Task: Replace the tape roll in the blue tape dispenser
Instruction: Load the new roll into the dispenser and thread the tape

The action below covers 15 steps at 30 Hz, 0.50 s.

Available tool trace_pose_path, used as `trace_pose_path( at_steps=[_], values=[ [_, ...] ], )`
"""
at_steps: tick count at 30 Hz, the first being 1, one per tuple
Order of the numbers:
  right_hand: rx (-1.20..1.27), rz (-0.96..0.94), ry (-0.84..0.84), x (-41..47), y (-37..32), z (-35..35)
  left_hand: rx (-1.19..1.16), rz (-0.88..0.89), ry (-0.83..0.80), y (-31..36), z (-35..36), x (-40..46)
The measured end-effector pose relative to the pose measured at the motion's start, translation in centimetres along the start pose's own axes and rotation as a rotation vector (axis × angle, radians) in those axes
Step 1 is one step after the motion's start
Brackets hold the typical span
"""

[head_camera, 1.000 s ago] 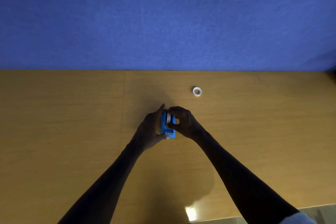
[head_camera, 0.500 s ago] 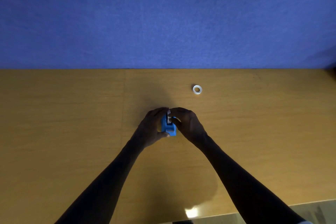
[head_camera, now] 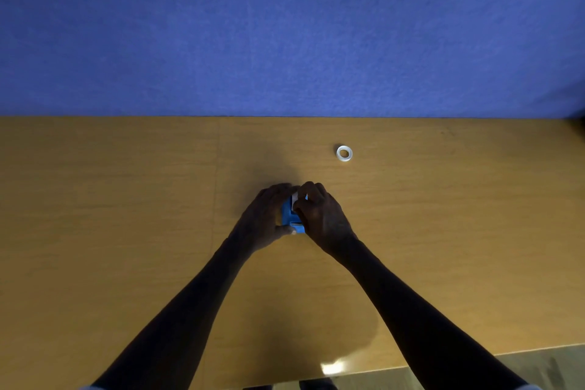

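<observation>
Two bare hands meet over the small blue plastic tape dispenser [head_camera: 288, 214] near the middle of the tan wooden desk [head_camera: 126, 231]; the left hand [head_camera: 267, 218] clasps its side. The right hand [head_camera: 319, 215] has its grip pinched on a white tape roll [head_camera: 294, 198] at the dispenser's top, hiding most of it. One white ring-shaped tape roll [head_camera: 344, 153] lies well apart toward the desk's far edge, below the blue fabric wall [head_camera: 285, 25].

Tape dispenser [head_camera: 287, 215] mostly hidden — fingers [head_camera: 311, 191] cover it.
</observation>
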State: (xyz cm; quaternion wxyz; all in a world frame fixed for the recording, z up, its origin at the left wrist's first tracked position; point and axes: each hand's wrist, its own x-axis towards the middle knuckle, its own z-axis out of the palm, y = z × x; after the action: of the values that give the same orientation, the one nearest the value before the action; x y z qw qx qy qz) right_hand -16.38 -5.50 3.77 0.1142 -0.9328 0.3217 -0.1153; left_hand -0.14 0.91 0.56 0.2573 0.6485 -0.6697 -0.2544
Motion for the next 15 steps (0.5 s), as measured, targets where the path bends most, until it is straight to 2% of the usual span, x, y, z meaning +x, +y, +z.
trace_pose_path(
  at_steps=[15],
  values=[
    [0.006,0.112,-0.007,-1.7,-1.5,0.0,0.032,-0.023,-0.063,0.2,-0.3,0.1]
  ],
)
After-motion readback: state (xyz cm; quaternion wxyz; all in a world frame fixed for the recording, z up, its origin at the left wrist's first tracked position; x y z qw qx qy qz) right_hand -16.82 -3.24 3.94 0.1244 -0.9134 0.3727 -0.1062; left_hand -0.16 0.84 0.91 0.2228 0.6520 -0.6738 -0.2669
